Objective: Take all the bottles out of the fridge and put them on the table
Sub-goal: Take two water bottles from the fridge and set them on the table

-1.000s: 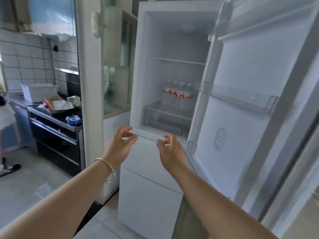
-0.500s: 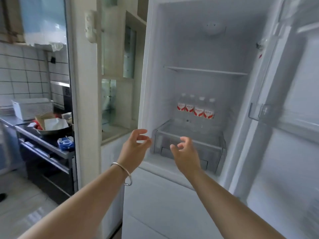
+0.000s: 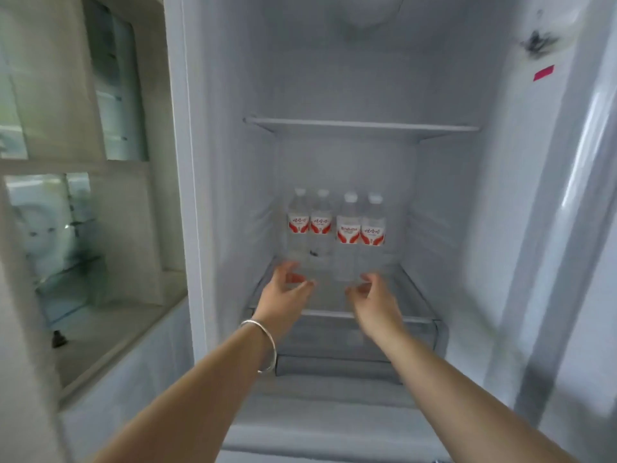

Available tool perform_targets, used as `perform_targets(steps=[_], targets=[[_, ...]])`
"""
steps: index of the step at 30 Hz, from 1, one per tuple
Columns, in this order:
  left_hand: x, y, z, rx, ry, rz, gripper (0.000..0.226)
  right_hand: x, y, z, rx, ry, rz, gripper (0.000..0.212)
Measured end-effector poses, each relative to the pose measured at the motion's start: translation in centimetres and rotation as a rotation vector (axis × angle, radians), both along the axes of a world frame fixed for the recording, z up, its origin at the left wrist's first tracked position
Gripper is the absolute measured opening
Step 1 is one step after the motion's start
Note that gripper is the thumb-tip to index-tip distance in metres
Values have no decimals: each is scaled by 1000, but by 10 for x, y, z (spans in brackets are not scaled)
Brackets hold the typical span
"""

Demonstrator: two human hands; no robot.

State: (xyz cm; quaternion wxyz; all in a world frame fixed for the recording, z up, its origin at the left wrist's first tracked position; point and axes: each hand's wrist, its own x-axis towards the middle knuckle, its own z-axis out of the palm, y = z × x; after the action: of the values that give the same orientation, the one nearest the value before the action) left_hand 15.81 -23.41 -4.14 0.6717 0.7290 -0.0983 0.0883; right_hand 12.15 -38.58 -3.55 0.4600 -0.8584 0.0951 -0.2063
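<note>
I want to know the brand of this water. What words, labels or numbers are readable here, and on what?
Red-and-white labels on the four bottles: print too blurred to read.
Red sticker on the fridge's right inner wall: no legible text.
Nothing else carries writing.

Open fridge (image 3: 213, 202), four bottles (image 3: 335, 225) on shelf, left hand (image 3: 283, 295), right hand (image 3: 375, 304) empty, spread

Four clear bottles (image 3: 335, 228) stand upright in a tight row at the centre of the frame, deep inside the open fridge (image 3: 367, 78), on its lower shelf. Each one has a white cap and a red-and-white label. The two on the left sit slightly farther back than the two on the right.
</note>
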Motion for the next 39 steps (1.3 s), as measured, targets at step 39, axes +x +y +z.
perform_targets(steps=[39], targets=[[254, -151, -30, -267, -34, -27, 50, 255, -116, -41, 388, -273, -159, 42]])
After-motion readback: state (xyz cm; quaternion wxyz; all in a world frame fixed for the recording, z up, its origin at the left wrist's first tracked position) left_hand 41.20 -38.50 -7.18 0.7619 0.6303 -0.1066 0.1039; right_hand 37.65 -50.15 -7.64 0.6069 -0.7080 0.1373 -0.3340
